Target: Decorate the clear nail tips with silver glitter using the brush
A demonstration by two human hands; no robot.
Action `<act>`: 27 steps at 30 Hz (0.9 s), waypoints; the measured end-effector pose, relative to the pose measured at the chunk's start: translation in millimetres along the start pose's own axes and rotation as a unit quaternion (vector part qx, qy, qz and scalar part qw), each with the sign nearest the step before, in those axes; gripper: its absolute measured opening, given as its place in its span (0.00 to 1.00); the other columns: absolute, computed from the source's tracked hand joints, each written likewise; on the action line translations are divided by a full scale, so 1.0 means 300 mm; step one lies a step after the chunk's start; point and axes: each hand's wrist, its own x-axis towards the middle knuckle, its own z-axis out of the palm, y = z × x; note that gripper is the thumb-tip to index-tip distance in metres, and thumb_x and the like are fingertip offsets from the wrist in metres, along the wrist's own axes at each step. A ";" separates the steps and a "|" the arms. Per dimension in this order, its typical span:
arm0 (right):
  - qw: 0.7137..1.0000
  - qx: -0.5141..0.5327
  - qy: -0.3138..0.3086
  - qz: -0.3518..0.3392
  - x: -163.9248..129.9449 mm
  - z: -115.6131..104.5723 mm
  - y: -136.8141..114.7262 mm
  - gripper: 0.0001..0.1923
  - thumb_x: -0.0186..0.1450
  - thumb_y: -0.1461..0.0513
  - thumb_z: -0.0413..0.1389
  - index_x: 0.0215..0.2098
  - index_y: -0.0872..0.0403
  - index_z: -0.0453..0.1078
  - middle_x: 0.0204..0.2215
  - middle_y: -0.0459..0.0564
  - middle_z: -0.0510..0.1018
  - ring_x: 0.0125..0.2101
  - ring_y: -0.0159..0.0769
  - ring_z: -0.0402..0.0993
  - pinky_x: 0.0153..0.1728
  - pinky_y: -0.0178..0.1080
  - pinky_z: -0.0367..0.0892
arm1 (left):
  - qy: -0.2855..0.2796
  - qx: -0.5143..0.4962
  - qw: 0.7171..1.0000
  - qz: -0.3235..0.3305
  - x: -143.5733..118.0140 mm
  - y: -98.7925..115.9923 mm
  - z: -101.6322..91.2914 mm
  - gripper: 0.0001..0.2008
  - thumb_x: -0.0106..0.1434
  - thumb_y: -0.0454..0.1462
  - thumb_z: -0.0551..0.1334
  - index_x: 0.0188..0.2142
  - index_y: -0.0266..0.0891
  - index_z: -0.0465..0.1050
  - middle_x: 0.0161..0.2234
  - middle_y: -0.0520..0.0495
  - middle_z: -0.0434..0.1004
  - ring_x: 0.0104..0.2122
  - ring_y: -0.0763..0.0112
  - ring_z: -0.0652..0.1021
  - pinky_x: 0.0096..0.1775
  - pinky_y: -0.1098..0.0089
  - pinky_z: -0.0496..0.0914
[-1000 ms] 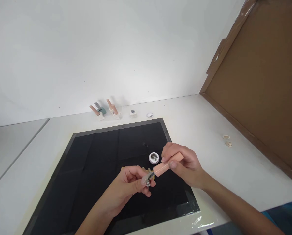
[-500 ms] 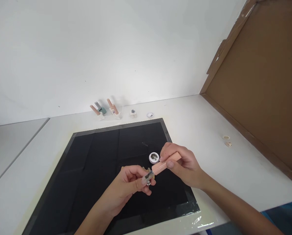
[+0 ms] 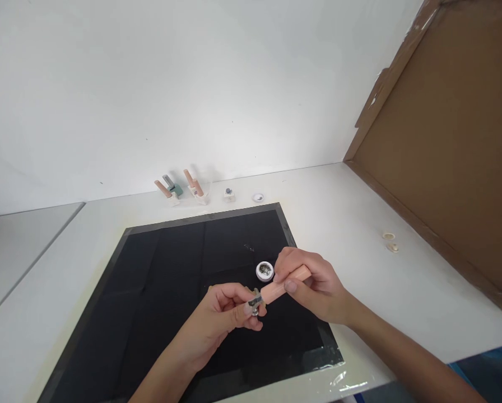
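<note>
A: Peach-pink handle (image 3: 285, 283), right hand (image 3: 314, 285) pinched round it, thumb under, fingers over. Tool points toward the left hand (image 3: 223, 313).

B: Left hand?

A: Clenched on a small metal part (image 3: 255, 304), held at the fingertips. Handle's near end touches that part. Both hands are raised over the black mat (image 3: 171, 291), toward its right edge.

B: Anything beside them?

A: Small round white dish (image 3: 265, 271) with dark bits in it, on the mat just behind the right hand's fingers, close to touching.

B: Change from a second ago?

A: Little. Right hand slid slightly left and down, so less handle sticks out past the knuckles. Handle looks flatter. Left hand, dish and mat unchanged.

B: Rest of the surface?

A: White surface (image 3: 352, 224). At the back edge by the wall: two clip-like tools with pink handles (image 3: 179, 188), one with a grey-green piece, then a small white block (image 3: 229, 193), then a tiny white ring (image 3: 258, 197). Near the right edge, two small cream rings (image 3: 390, 241) beside a leaning cardboard sheet (image 3: 448, 145). Clear plastic film (image 3: 347, 380) at the front edge.

B: Any text, brands?

A: None readable. Faint pale marks on the mat behind the dish, too small to make out.
</note>
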 end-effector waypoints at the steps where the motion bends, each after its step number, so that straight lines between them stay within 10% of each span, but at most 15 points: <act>1: 1.000 0.000 -0.001 -0.002 0.000 0.000 0.000 0.05 0.67 0.61 0.52 0.34 0.53 0.67 0.26 0.46 0.69 0.24 0.30 0.63 0.23 0.34 0.61 | -0.001 0.001 1.000 0.000 0.000 -0.001 0.000 0.06 0.51 0.37 0.71 0.25 0.36 0.79 0.26 0.50 0.79 0.24 0.77 0.76 0.32 0.74 0.71; 27: 0.999 -0.012 -0.016 0.035 -0.002 0.002 -0.005 0.04 0.67 0.62 0.52 0.33 0.53 0.67 0.26 0.45 0.70 0.24 0.28 0.64 0.23 0.32 0.61 | 0.030 0.005 0.999 0.016 0.006 -0.009 0.005 0.06 0.49 0.36 0.72 0.23 0.36 0.79 0.24 0.51 0.77 0.26 0.76 0.76 0.32 0.74 0.74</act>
